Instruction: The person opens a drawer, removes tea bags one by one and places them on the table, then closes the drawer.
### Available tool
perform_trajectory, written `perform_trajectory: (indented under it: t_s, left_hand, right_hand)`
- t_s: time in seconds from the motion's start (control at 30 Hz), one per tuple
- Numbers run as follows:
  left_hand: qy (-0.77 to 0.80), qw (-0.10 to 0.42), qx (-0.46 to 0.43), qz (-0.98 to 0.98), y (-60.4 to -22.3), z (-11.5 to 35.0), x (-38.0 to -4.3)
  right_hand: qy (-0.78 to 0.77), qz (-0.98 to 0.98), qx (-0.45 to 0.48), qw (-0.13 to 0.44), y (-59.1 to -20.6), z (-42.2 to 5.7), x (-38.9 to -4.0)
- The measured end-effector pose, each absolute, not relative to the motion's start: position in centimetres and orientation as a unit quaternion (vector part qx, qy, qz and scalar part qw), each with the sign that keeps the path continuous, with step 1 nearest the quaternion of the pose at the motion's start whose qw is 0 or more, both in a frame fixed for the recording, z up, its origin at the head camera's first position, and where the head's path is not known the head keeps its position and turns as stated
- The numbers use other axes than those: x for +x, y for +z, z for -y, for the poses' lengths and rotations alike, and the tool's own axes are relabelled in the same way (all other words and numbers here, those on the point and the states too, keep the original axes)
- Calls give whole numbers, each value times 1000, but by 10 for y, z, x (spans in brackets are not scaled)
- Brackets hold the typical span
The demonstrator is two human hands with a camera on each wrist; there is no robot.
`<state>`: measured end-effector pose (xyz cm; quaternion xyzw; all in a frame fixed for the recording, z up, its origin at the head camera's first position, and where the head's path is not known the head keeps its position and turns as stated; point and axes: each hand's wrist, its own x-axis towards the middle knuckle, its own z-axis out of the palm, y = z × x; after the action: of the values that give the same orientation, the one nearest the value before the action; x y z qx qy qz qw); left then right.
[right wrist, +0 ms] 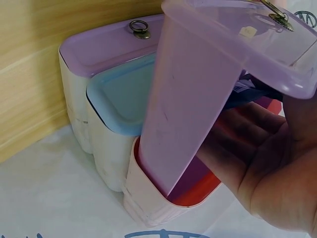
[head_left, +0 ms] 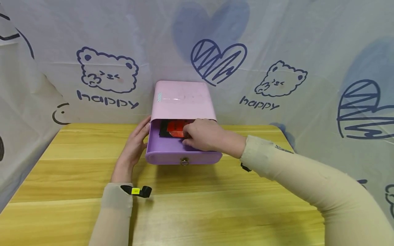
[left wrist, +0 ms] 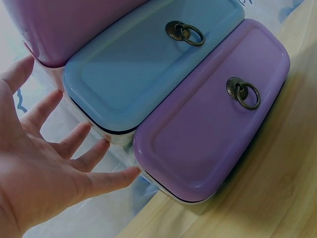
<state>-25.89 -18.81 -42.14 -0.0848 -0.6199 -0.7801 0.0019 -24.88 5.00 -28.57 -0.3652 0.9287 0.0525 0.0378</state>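
Observation:
A pink drawer box [head_left: 184, 99] stands against the backdrop, its purple top drawer [head_left: 164, 145] pulled out toward me. My right hand [head_left: 204, 135] reaches into this drawer from the right, fingers curled at the right end of a red packet [head_left: 174, 128]. A black flat packet [head_left: 163, 130] lies behind the red one. In the right wrist view the fingers are partly hidden by the drawer wall, close to a dark packet [right wrist: 252, 91]. My left hand [head_left: 133, 143] rests along the box's left side, fingers spread and fingertips at its edge in the left wrist view.
Below the pulled-out drawer are a blue drawer [left wrist: 124, 74] and a lower purple drawer [left wrist: 198, 119], both closed, with brass ring pulls. The box stands on a wooden table [head_left: 197, 205]. A white cloth [head_left: 166, 41] printed with bears and hearts hangs right behind it.

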Motion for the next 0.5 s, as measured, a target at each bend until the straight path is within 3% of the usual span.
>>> perform_trajectory:
  t_s: [0.5]
  left_hand:
    - [-780, 1, -83, 620, -422, 188, -259]
  right_hand:
    - [46, -925, -374, 43, -280, -52, -247]
